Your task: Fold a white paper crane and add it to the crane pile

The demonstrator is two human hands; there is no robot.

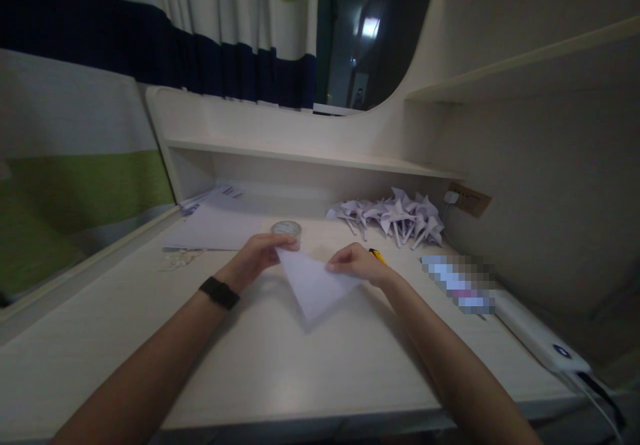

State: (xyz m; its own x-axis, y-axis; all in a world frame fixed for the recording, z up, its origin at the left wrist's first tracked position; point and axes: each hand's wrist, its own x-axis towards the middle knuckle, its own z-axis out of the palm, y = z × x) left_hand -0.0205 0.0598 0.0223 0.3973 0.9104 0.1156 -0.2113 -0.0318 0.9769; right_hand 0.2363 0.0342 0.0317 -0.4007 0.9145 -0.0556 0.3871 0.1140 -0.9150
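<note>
Between my hands is a white sheet of paper [317, 286], folded into a triangle with one corner pointing down towards me. My left hand [263, 253], with a black band on the wrist, pinches its upper left corner. Along the right part of its upper edge, my right hand [357, 263] grips the paper between thumb and fingers. A roll of clear tape [287, 228] lies just behind my left hand. Partly hidden behind my right hand is a yellow and black tool [378, 255], perhaps a cutter knife.
Stacked white sheets [220, 221] lie at the back left, with small pale bits [183, 259] in front. Several paper pinwheels [395, 217] are heaped at the back right. A long white device [530, 330] with a cable lies along the right side. A low shelf [300, 156] overhangs the desk's rear.
</note>
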